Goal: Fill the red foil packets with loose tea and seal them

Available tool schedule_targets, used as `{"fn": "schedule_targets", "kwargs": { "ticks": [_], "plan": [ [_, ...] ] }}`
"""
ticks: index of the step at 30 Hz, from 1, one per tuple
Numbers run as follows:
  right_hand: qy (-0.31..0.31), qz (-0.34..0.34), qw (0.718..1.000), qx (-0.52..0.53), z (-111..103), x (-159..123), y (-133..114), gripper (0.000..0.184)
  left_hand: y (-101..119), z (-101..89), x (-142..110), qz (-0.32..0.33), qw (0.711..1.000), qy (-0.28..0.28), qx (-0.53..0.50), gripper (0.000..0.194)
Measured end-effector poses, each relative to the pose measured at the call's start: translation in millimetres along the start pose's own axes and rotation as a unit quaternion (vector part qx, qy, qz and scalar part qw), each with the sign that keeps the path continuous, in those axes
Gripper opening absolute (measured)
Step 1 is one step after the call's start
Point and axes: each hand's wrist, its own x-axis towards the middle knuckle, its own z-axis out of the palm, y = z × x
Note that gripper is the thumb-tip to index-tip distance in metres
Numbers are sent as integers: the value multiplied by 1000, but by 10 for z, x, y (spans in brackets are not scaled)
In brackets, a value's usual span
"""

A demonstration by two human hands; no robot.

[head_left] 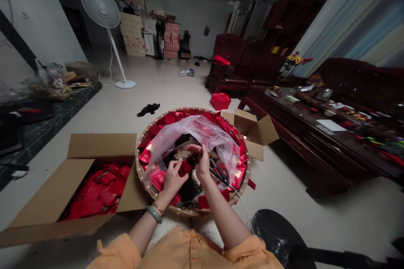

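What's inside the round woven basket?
Red packets, translucent plastic, dark bits and a corded black tool. Whatever lies beneath the packets or behind the left hand and right hand is covered.

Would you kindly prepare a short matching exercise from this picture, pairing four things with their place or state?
Things:
1. Red packet
2. Plastic bag
3. Green bangle
4. Fan

Places or states:
A. Worn near the left wrist
B. Standing on the floor
C. Held in the left hand
D. See-through, spread open in the round basket

Pairs: 1-C, 2-D, 3-A, 4-B
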Motion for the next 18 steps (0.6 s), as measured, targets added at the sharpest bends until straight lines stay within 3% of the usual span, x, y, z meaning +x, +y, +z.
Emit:
{"fn": "schedule_targets", "kwargs": {
  "ticks": [7, 10, 12, 13, 15, 17, 18],
  "plan": [
    [-85, 5, 996, -23, -32, 16, -12, 53, -60, 48, -1, -7, 1000, 13, -17, 45],
    [-45, -3, 998, -38, -227, 78, 70, 50, -120, 19, 8, -28, 999, 32, -25, 44],
    [-7, 7, 988, -155, -443, 98, 195, 42, -176, -22, 22, -32, 998, 52, -27, 42],
    [-15, 13, 967, -255, -562, 92, 270, 35, -208, -47, 33, -32, 997, 62, -25, 42],
    [-56, 3, 880, -471, -794, 50, 420, 26, -282, -100, 61, -35, 996, 81, -15, 42],
    [-64, 2, 841, -537, -973, -13, 540, 23, -361, -150, 93, -43, 994, 96, 3, 43],
    [-78, -9, 799, -596, -1032, -41, 585, 28, -400, -173, 108, -46, 993, 105, 15, 44]
  ]
}}
